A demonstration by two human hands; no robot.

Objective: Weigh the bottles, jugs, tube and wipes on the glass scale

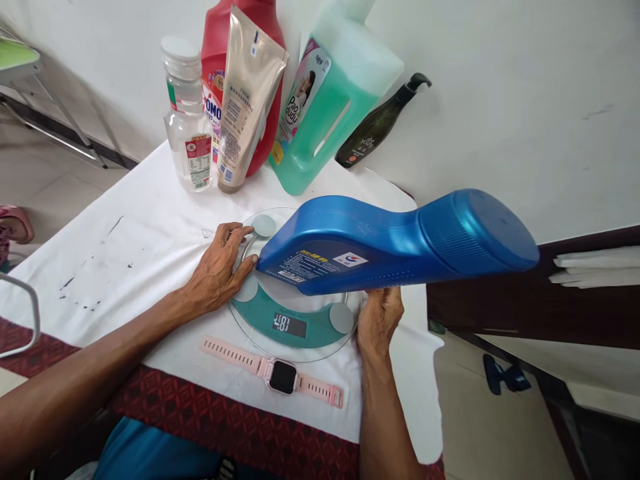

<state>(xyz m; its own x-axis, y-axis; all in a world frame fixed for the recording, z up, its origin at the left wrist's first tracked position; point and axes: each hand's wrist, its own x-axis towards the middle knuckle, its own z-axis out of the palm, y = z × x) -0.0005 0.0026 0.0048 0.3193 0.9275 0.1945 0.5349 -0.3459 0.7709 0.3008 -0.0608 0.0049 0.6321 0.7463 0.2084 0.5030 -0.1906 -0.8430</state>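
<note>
A tall blue bottle with a ribbed blue cap stands on a round glass kitchen scale, its top looming toward the camera. Digits are lit on the scale's small display, but I cannot read them surely. My left hand rests at the scale's left edge, thumb and fingers apart, the thumb tip close by the bottle's base. At the right edge of the scale is my right hand; the bottle hides part of its fingers, so its grip is unclear. In front of the scale lies a pink-strapped smartwatch.
Along the wall stand a clear jar-like bottle, a beige tube, a red detergent bottle, a green jug and a dark pump bottle. A white cloth covers the table. Blue slippers lie on the floor at right.
</note>
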